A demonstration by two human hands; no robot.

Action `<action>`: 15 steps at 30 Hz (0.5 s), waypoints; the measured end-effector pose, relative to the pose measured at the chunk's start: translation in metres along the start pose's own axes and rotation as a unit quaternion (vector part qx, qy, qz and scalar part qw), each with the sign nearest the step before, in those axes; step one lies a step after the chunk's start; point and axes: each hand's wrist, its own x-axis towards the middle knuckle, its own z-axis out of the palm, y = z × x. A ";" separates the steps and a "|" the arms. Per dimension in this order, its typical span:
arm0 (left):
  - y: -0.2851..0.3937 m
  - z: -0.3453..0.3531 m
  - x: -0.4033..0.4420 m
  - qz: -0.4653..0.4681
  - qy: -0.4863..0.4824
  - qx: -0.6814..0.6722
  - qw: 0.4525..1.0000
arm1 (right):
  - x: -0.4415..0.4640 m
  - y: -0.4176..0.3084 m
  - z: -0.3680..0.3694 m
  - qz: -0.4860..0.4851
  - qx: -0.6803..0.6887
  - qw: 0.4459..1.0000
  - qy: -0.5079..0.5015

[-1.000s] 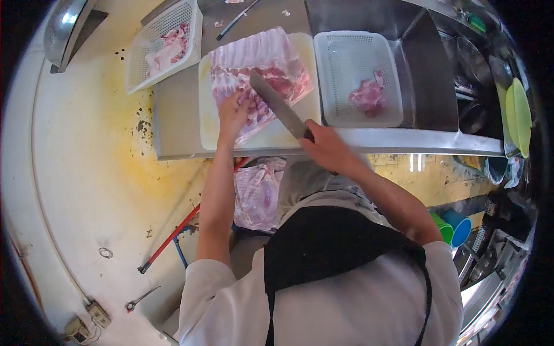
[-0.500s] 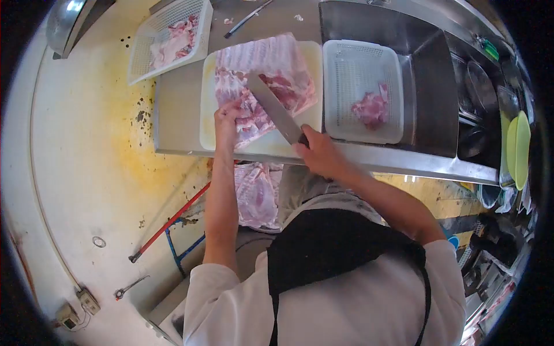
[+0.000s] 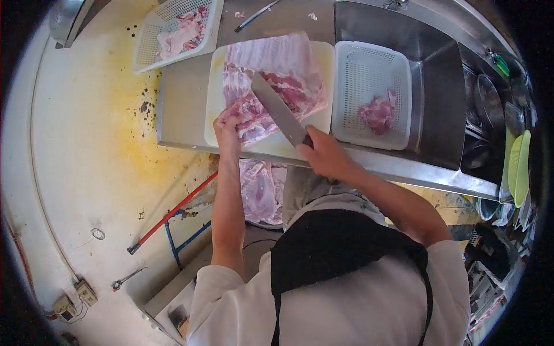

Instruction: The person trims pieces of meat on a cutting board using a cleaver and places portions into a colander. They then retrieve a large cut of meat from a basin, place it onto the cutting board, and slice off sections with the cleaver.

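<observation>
A large slab of raw ribs [image 3: 271,55] lies on a white cutting board [image 3: 214,75], its rib bones toward the far side and ragged red flesh nearer me. My left hand [image 3: 228,126] is closed on the slab's near left edge. In my right hand [image 3: 328,153], a broad-bladed knife [image 3: 280,108] is gripped by its dark handle. The blade slants over the meat, its tip up and to the left. Whether its edge is sunk into the flesh, I cannot tell.
To the right, a white perforated basket [image 3: 344,75] holds a piece of meat [image 3: 379,114] beside the metal sink [image 3: 438,86]. Another basket [image 3: 145,49] with trimmings sits at upper left. A thin rod-like tool [image 3: 254,17] lies behind the board. More meat [image 3: 262,193] is below the counter edge.
My left hand has drawn slightly toward me and to the left, pulling the slab's near edge with it. The knife keeps nearly the same slant over the meat. The whole view has shifted slightly.
</observation>
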 end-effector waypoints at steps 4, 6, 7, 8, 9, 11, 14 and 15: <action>0.004 0.000 -0.005 0.041 -0.027 0.018 0.999 | 0.040 -0.009 -0.003 0.012 0.031 0.999 -0.036; 0.001 -0.003 -0.003 0.084 -0.037 0.020 0.996 | 0.029 -0.028 -0.009 0.091 0.079 0.989 -0.091; 0.004 -0.006 -0.003 0.089 -0.037 0.045 0.994 | 0.014 -0.033 -0.009 0.124 0.081 0.983 -0.107; 0.007 -0.010 -0.002 0.094 -0.036 0.070 0.992 | 0.003 -0.037 -0.010 0.158 0.082 0.976 -0.122; 0.011 -0.011 -0.004 0.097 -0.036 0.094 0.990 | -0.003 -0.043 -0.013 0.175 0.096 0.971 -0.128; 0.016 -0.006 -0.007 0.083 -0.050 0.054 0.994 | -0.012 -0.050 -0.013 0.209 0.125 0.960 -0.139; 0.021 -0.008 -0.001 0.098 -0.042 0.094 0.990 | -0.017 -0.049 0.012 0.250 0.192 0.942 -0.116; 0.025 -0.010 0.007 0.110 -0.035 0.124 0.986 | -0.028 -0.049 0.017 0.237 0.196 0.943 -0.129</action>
